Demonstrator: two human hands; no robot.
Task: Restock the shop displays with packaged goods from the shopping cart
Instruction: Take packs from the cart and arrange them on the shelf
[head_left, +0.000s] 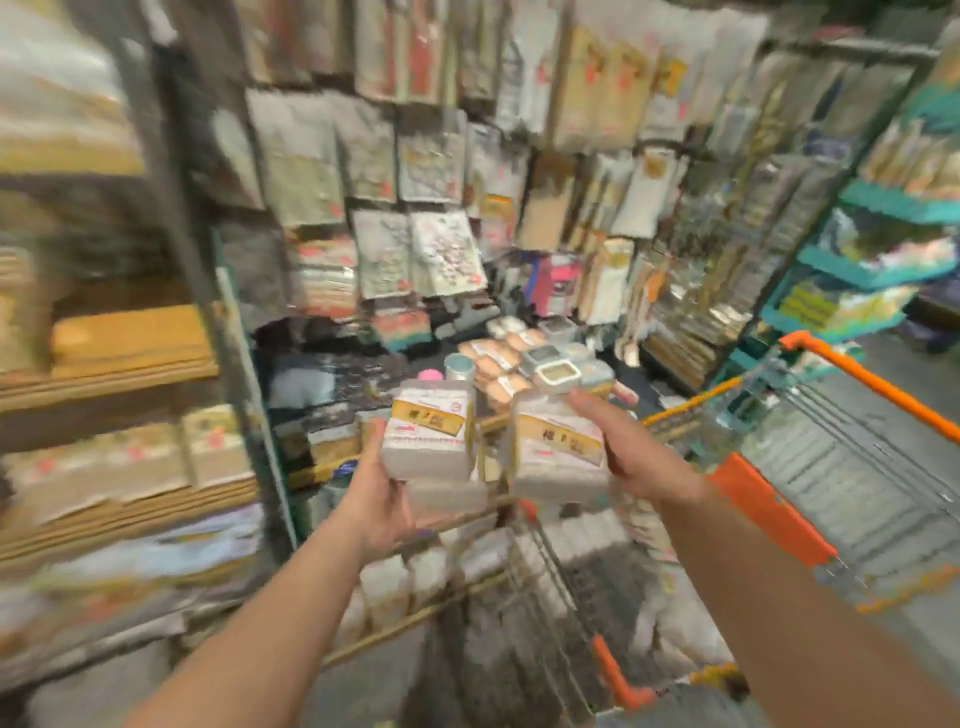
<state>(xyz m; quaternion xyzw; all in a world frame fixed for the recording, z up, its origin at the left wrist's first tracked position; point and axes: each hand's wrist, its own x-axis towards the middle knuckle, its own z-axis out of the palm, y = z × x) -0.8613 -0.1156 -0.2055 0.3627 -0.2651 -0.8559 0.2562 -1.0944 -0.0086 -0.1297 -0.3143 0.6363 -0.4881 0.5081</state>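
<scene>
My left hand gripped one white packet, my right hand another, both upright above the shopping cart; the display shelf lay ahead, left hand nearer.

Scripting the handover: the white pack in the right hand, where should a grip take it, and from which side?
Take the right-hand pack across its two long side walls, coming from its free left side. It is a flat-sided rectangular block, held label up, and the right hand already covers its right edge and underside. The left hand holds a similar pack, leaving only a narrow gap between them.
</scene>
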